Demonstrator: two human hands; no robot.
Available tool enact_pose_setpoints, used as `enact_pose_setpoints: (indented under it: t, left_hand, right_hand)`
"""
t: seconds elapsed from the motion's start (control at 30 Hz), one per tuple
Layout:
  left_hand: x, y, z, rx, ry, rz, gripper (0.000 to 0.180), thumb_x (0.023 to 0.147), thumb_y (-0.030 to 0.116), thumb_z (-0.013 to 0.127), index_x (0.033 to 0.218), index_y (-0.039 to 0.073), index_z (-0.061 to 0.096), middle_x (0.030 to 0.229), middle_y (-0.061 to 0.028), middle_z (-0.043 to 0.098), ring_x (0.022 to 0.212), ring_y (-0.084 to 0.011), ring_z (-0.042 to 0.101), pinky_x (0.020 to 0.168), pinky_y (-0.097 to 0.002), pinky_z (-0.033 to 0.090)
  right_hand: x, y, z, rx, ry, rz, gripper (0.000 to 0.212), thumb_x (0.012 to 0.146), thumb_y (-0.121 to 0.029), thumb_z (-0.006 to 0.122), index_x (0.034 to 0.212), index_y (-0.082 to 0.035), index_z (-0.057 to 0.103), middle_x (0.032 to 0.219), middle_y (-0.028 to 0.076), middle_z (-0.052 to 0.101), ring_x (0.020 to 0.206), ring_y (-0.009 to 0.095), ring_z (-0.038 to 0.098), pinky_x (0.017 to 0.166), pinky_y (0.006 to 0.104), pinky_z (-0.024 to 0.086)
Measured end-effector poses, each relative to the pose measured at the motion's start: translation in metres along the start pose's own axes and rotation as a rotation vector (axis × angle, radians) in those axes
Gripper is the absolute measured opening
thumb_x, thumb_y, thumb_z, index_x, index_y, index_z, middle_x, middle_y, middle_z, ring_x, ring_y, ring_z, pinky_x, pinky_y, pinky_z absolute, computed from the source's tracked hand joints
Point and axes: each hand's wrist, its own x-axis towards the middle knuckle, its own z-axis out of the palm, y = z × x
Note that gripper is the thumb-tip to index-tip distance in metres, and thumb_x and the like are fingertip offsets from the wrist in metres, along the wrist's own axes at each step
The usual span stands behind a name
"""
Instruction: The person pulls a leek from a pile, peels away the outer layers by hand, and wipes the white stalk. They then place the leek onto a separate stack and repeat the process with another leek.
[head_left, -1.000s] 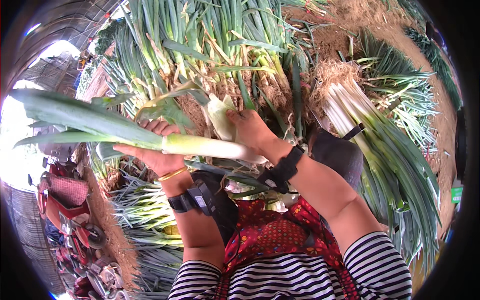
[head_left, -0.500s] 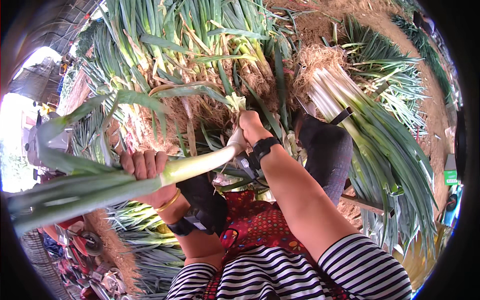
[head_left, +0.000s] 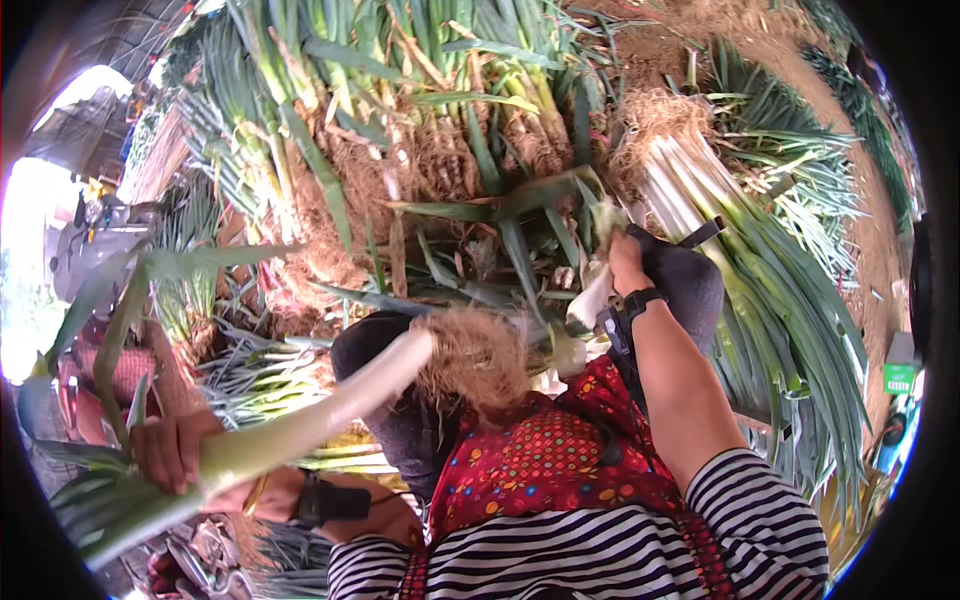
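My left hand (head_left: 185,455) is closed around a thick leek (head_left: 330,405) where its white stem turns green. The leek slants up to the right, and its tangled roots (head_left: 475,365) hang over my lap. My right hand (head_left: 627,265) grips a stripped outer leaf (head_left: 545,195) near my right knee. Part of that leaf is green and trails up to the left; a pale torn piece dangles below the fist. Stem and stripped leaf are apart. Both are a little blurred by motion.
Unpeeled leeks with soil-covered roots (head_left: 430,120) stand in a heap at the far side. A bundle of clean white-stemmed leeks (head_left: 740,260) lies at my right, with a dark strap (head_left: 702,233) across it. More leeks (head_left: 270,380) lie at the left. Bare soil (head_left: 840,200) runs along the right.
My hands have drawn apart: the left moved down and left with the leek, the right moved right with the outer leaf, which has come off the stem. The roots now show.
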Motion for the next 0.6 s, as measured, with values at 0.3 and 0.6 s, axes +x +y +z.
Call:
enact_pose_setpoints:
  t: [0.3, 0.6]
  left_hand:
    - [0.010, -0.075, -0.041, 0.859, 0.563, 0.226, 0.064, 0.080, 0.061, 0.049, 0.123, 0.014, 0.043, 0.101, -0.0094, 0.057, 0.079, -0.0223, 0.060, 0.064, -0.0373, 0.054]
    - [-0.022, -0.135, -0.056, 0.627, 0.606, -0.138, 0.049, 0.086, 0.042, 0.056, 0.119, 0.006, 0.048, 0.106, -0.0063, 0.056, 0.092, -0.0180, 0.056, 0.080, -0.0327, 0.050]
  right_hand:
    - [-0.095, -0.192, 0.065, -0.726, -0.461, -0.632, 0.053, 0.080, -0.038, 0.063, 0.117, -0.003, 0.051, 0.104, 0.017, 0.061, 0.099, 0.029, 0.059, 0.084, 0.0371, 0.046]
    - [-0.193, -0.264, 0.125, -0.201, -1.020, -0.783, 0.038, 0.088, -0.029, 0.056, 0.114, -0.001, 0.052, 0.095, 0.014, 0.062, 0.088, 0.017, 0.059, 0.074, 0.0315, 0.047]
